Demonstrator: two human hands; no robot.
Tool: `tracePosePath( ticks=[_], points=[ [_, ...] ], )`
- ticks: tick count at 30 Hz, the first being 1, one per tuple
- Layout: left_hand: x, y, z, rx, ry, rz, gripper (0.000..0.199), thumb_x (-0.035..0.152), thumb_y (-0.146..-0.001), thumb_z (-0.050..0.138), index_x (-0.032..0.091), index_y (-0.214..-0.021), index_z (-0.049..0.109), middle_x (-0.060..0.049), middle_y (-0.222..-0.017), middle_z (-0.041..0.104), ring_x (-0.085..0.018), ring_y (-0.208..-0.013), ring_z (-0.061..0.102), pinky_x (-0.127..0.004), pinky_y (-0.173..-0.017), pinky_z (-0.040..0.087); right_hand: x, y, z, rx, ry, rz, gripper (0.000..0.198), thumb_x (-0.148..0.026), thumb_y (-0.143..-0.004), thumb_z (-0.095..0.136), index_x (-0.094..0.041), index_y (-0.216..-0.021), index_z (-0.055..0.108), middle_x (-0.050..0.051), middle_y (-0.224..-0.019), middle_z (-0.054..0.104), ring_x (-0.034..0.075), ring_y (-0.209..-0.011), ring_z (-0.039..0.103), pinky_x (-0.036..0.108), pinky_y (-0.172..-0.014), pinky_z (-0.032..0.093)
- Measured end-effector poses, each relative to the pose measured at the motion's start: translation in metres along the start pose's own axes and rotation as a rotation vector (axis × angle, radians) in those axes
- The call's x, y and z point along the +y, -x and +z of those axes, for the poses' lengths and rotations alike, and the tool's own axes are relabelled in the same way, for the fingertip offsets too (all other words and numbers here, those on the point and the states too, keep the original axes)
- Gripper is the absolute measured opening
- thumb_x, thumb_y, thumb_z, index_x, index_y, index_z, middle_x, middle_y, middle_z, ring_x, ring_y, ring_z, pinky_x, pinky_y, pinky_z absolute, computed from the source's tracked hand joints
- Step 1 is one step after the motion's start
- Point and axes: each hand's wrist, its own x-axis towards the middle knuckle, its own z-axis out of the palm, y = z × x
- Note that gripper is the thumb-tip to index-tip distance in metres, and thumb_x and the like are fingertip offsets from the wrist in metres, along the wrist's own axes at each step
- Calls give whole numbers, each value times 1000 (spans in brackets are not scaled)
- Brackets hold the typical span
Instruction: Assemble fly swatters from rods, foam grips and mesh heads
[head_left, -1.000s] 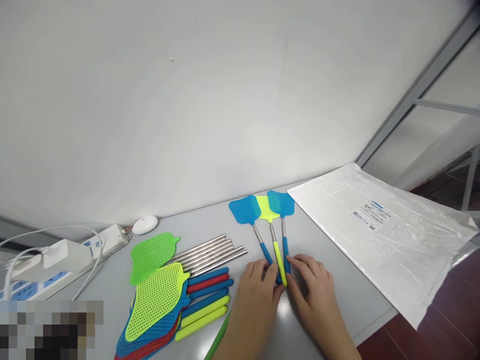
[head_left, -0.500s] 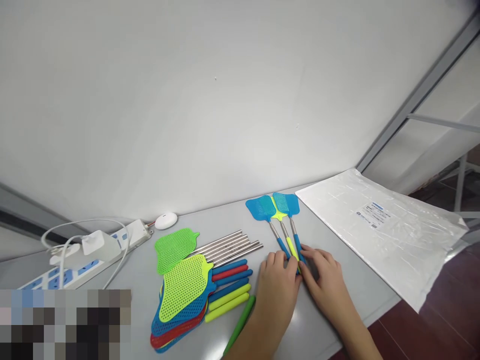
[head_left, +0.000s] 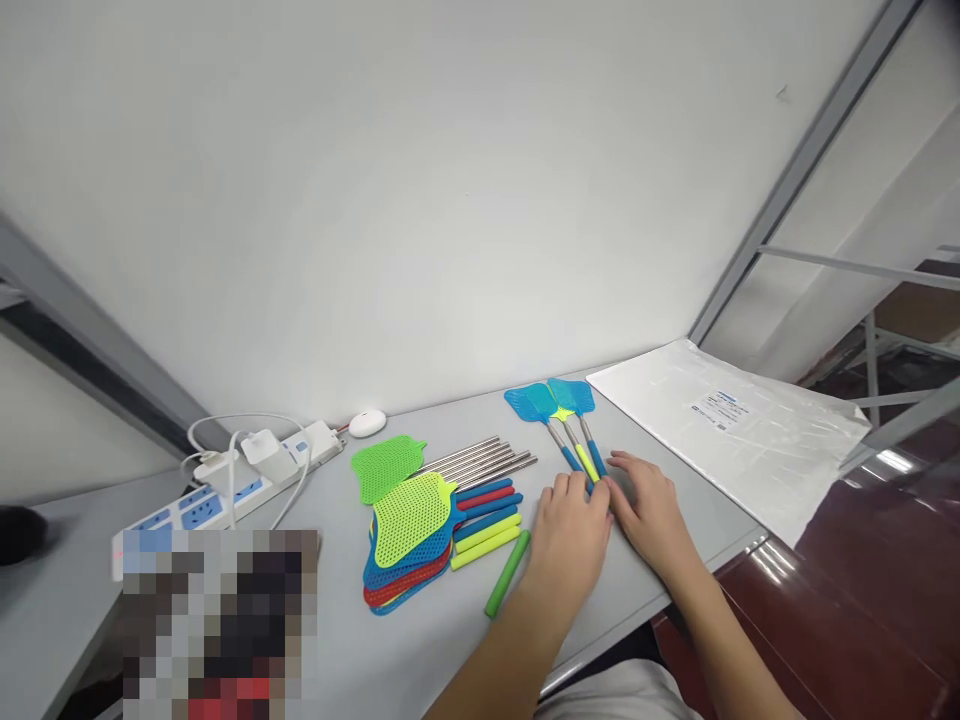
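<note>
Three assembled fly swatters with blue and yellow heads point(head_left: 531, 402) lie fanned at the back of the table, their handles point(head_left: 586, 462) converging toward me. My left hand point(head_left: 571, 528) has its fingers curled over the handle ends from the left. From the right, my right hand point(head_left: 654, 512) rests against them, thumb and index finger spread apart. The handle tips are hidden between the hands. Left of my hands lie a loose green handle point(head_left: 508, 573), several blue, red and yellow handles point(head_left: 486, 541), a stack of perforated swatter heads point(head_left: 412, 518) and several metal rods point(head_left: 480, 458).
A green swatter head point(head_left: 388, 466) lies beside the rods. Farther left are a power strip point(head_left: 201, 508) with plugs and white cables, and a small white case point(head_left: 367, 423). A white plastic package point(head_left: 720, 425) overhangs the table's right edge. A wall point(head_left: 450, 250) stands behind.
The camera view has shifted, showing more of the table's left and front. Both hands stay around the swatter handle ends; the right index finger has lifted slightly outward.
</note>
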Motion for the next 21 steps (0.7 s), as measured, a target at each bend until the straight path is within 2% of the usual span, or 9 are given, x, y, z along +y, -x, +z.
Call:
tracePosePath(
  ticks=[5,9,11,13,15,18,21],
  points=[
    [10,43,-22,-8,-3,90,7,21,-91,55,21,-96,59,-6,-98,60,-24,-93,55,-37,-74,43,-6,15,-7,103,-92,-32,26,-37,-96,45,-22,-111,59,12,-123,60,28,-117,54,50,-97,41],
    [-11,89,-36,59,-18,-22,17,12,-90,52,22,-101,61,-7,-99,64,-24,-91,56,-38,-75,42,-26,15,-5,101,-215,-96,19,-32,-97,45,-23,-103,61,11,-117,59,25,-113,56,44,-96,45],
    [-26,109,-42,106,-34,-124,18,15,-90,52,21,-104,61,-7,-100,65,-24,-91,55,-38,-76,42,-44,2,-4,-6,-253,-198,18,-30,-97,46,-23,-103,61,10,-116,60,24,-112,56,42,-96,45],
    [-36,123,-47,128,-34,-240,16,20,-89,57,21,-104,62,-7,-98,63,-24,-90,54,-38,-76,42,-65,-20,1,-206,-210,-365,20,-30,-97,45,-23,-107,61,10,-117,59,24,-111,56,41,-96,45],
    [-41,130,-49,126,-13,-342,16,26,-85,64,21,-100,62,-7,-97,62,-25,-90,53,-39,-76,42,-88,-49,10,-417,-74,-525,24,-28,-98,43,-21,-110,62,11,-118,60,23,-107,58,40,-91,46],
    [-40,134,-48,102,20,-420,16,30,-81,69,21,-92,61,-5,-95,60,-25,-89,51,-39,-76,42,-117,-94,37,-516,-54,-642,26,-24,-98,40,-21,-102,66,9,-108,64,22,-97,61,37,-83,47],
    [-39,136,-45,93,30,-430,10,26,-83,65,21,-90,60,-4,-95,59,-23,-90,51,-38,-76,41,-136,-128,72,-595,-24,-718,22,-21,-93,47,-20,-97,69,9,-102,66,23,-93,62,35,-80,46]
  ],
)
